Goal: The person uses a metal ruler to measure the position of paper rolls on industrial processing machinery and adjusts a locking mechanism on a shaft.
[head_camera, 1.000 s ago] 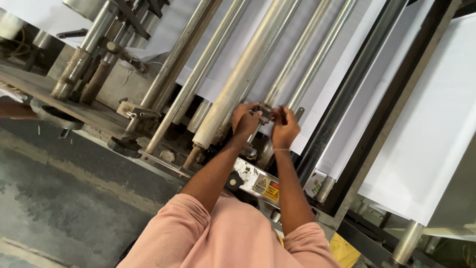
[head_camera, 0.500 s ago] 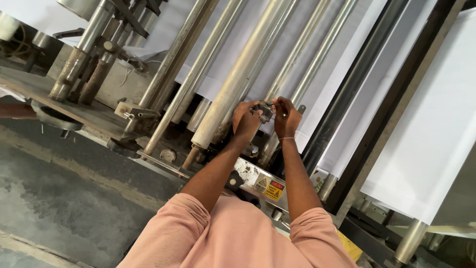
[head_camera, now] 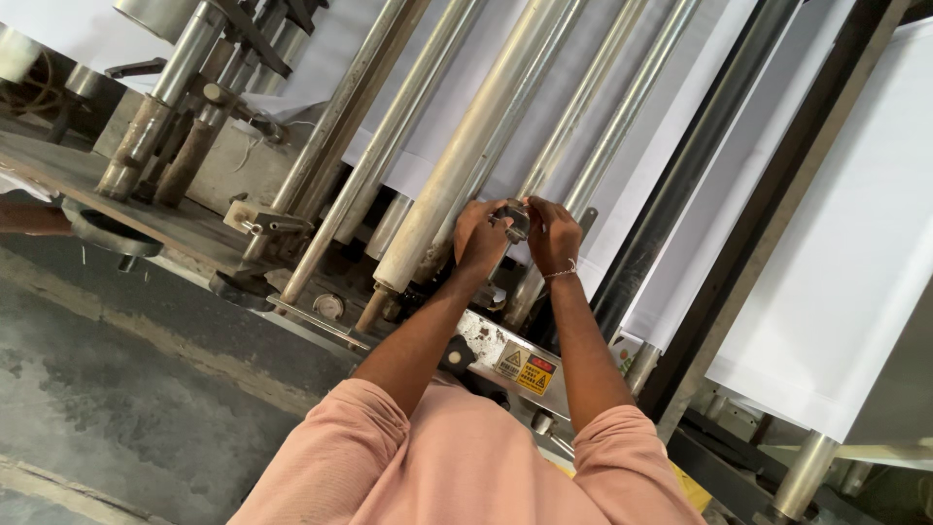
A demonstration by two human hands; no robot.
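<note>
From the head camera I see my left hand [head_camera: 479, 236] and right hand [head_camera: 550, 233] with fingers pinched together on a small grey metal clamp fitting [head_camera: 513, 220], set between the long pale cream roller [head_camera: 466, 156] and slim shiny steel rods [head_camera: 573, 126].

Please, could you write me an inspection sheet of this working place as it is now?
Surface: grey concrete floor, stained.
Job's things: small metal fitting among long steel rollers; white sheet beside.
Clutter: nothing seen.
Hands: left hand and right hand both on the fitting; grip unclear.
Cables: nothing seen.
Surroundings: yellow warning label on the machine frame; black roller.
</note>
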